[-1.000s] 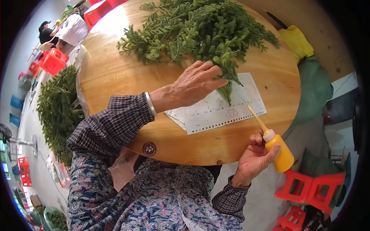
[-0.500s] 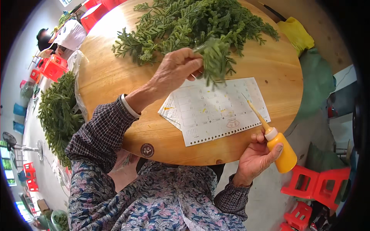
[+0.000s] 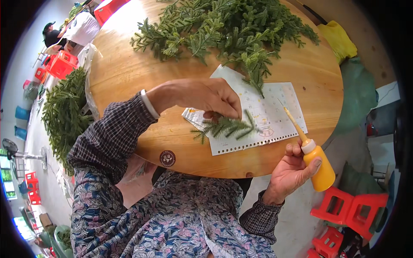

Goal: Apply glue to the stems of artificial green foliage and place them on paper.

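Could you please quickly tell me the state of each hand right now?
Left hand: closed, holding a small green sprig.
Right hand: closed on a yellow bottle with a thin nozzle.

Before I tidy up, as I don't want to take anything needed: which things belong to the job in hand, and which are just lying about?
Seemingly in use:
sprig, in the left hand
bottle, in the right hand
sheet and branch pile, on the table

Apparently just about:
yellow cloth
red stools
fan
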### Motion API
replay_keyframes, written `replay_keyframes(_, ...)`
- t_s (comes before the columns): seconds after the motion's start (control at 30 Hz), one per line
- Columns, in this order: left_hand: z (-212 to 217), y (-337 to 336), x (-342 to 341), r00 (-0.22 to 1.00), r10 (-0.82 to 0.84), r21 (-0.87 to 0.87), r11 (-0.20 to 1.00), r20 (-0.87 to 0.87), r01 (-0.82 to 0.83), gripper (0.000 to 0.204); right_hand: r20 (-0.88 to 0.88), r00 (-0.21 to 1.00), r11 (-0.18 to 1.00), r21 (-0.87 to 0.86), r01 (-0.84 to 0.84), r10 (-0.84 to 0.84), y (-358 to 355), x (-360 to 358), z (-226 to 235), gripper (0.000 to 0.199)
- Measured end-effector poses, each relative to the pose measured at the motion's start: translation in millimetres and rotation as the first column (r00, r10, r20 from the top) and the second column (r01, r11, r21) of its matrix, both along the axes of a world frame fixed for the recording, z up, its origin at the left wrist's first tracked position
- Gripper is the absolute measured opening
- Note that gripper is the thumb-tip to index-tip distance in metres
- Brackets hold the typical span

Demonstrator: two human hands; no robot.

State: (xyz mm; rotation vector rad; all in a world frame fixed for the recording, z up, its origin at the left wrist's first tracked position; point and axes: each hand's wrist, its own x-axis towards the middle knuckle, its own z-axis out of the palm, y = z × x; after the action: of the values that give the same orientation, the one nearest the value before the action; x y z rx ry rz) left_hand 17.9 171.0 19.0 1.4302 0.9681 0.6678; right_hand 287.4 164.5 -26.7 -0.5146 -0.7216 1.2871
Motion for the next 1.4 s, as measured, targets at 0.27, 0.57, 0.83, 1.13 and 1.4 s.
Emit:
replay_keyframes(0.27, 0, -2, 5, 0.860, 0.412, 0.668, 0.735, -0.301, -0.118, 0.018, 0.040, 0.999, 1.000, -0.014, 0.007, -0.006, -6, -7, 4, 0.049)
replay_keyframes(0.57, -28, -80, 21, 0.549, 0.707, 0.827, 0.560, -0.445, -0.051, 0.015, 0.054, 0.998, 1.000, -0.006, 0.015, -0.015, -8, -16, -5, 0.050)
replay_keyframes(0.83, -41, -77, 0, 0.651, 0.631, 0.808, 0.588, -0.422, -0.046, 0.013, 0.074, 0.997, 0.999, -0.020, 0.032, -0.030, -10, -16, -7, 0.051)
replay_keyframes(1.13, -38, -73, 6, 0.612, 0.769, 0.956, 0.286, -0.186, -0.069, 0.022, 0.037, 0.999, 1.000, -0.013, 0.002, -0.002, -9, -16, -10, 0.054)
replay_keyframes(1.4, -46, -102, 43, 0.530, 0.750, 0.869, 0.492, -0.396, -0.046, 0.049, 0.122, 0.991, 0.997, 0.059, 0.051, -0.058, -12, -24, -10, 0.059)
